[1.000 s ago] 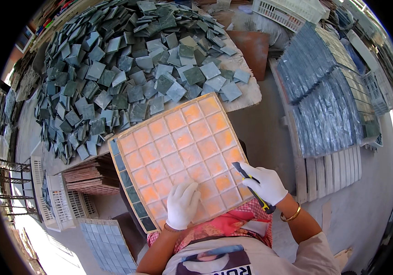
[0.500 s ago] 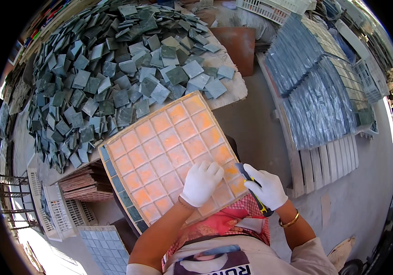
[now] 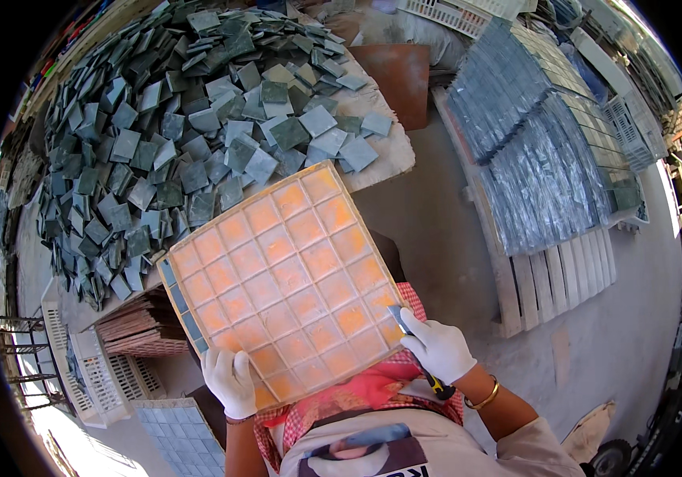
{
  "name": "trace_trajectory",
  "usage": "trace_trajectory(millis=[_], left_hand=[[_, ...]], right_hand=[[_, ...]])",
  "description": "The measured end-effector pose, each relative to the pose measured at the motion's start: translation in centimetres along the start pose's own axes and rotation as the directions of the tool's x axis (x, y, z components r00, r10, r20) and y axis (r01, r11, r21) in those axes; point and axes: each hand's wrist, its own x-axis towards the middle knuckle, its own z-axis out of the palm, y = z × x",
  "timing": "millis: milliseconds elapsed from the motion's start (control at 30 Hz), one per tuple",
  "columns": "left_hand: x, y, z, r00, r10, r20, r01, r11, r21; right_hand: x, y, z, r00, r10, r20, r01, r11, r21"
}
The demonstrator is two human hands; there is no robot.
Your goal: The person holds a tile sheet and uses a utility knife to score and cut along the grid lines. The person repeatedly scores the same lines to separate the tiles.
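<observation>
A square gridded tray (image 3: pixel 281 274), with orange compartments dusted white, lies tilted in front of me, its near edge over my lap. My white-gloved left hand (image 3: pixel 229 380) grips its lower left edge, thumb on top, other fingers partly hidden. Dark green tiles (image 3: pixel 184 308) show in a row along the tray's left side. My gloved right hand (image 3: pixel 440 350) is closed around a black and yellow utility knife (image 3: pixel 439 387) at the lower right corner. The knife's grey front end reaches over the tray's right edge.
A large heap of loose green stone tiles (image 3: pixel 170 195) covers the table (image 3: pixel 388 155) beyond the tray. At right, stacked tile sheets (image 3: pixel 544 175) stand on a pallet (image 3: pixel 559 278). Brown boards (image 3: pixel 142 322) and white crates (image 3: pixel 98 374) sit at left, near a tiled sheet (image 3: pixel 178 425).
My left hand has moved from the tray's lower middle to its lower left edge and taken hold there. The right hand with the knife has shifted slightly left and down.
</observation>
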Motion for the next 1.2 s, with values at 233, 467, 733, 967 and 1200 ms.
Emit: trace_trajectory(millis=[233,467,733,967,1200], left_hand=[[-4.6,-3.6,0.5,0.867,-0.477,-0.147,0.46,0.878,-0.134],[-5.2,-3.2,0.4,0.914,-0.394,-0.095,0.38,0.915,-0.138],[-5.9,-3.6,0.8,0.918,-0.362,-0.163,0.345,0.931,-0.121],[-5.5,-2.0,0.8,0.918,-0.36,-0.165,0.35,0.933,-0.084],[-6.6,-0.6,1.2,0.89,-0.395,-0.23,0.379,0.919,-0.112]], right_hand=[[-0.7,-2.1,0.9,0.998,0.05,0.049,-0.053,0.996,0.068],[-1.0,-1.7,2.0,0.997,0.018,-0.072,-0.02,0.999,-0.028],[-0.9,-3.6,0.9,0.997,0.03,0.072,-0.036,0.997,0.074],[-1.3,-2.1,1.5,0.996,0.088,-0.026,-0.086,0.994,0.069],[-0.4,-1.8,0.9,0.994,0.074,-0.074,-0.069,0.995,0.066]])
